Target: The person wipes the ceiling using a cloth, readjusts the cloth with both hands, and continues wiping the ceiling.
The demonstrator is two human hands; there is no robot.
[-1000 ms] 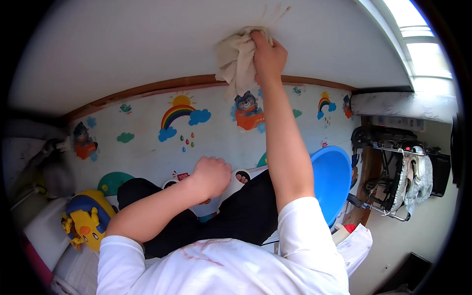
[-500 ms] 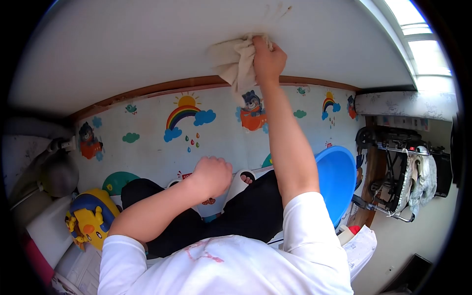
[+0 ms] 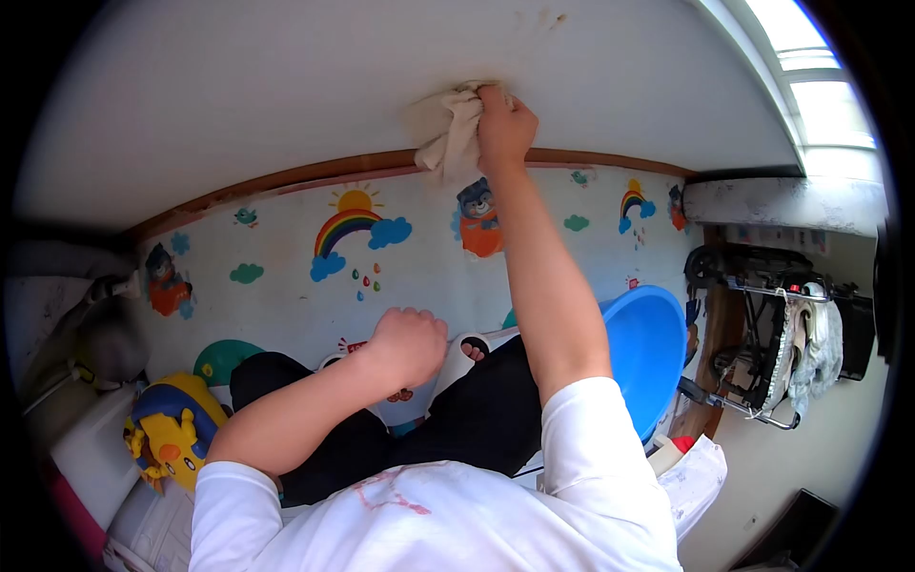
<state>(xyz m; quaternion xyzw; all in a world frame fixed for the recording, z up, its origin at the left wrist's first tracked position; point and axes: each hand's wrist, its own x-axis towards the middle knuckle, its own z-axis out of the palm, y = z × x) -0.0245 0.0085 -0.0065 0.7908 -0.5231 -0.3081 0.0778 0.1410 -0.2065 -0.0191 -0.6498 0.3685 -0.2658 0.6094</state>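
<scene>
Right hand (image 3: pixel 506 131): fingers grasp bunched cloth (image 3: pixel 452 135) against the white wall (image 3: pixel 286 91), above the brown trim (image 3: pixel 315 173), probably so pressure bears evenly. Left hand (image 3: pixel 410 345): fingers clenched over the black trousers (image 3: pixel 481 410), apparently out of the way; blue basin (image 3: pixel 648 353) at right

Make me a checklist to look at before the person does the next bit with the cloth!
1. Cloth held by the right hand: ok, the fingers are closed on it.
2. Cloth up against the white wall: ok, it is pressed there, above the brown strip.
3. Wall free of marks: not ok, brownish marks show higher up than the cloth.
4. Left hand out of the way: ok, it is a fist, away from the cloth.
5. Water in the blue basin: cannot tell, an arm hides part of it.
6. Cloth damp: cannot tell just by looking.
</scene>
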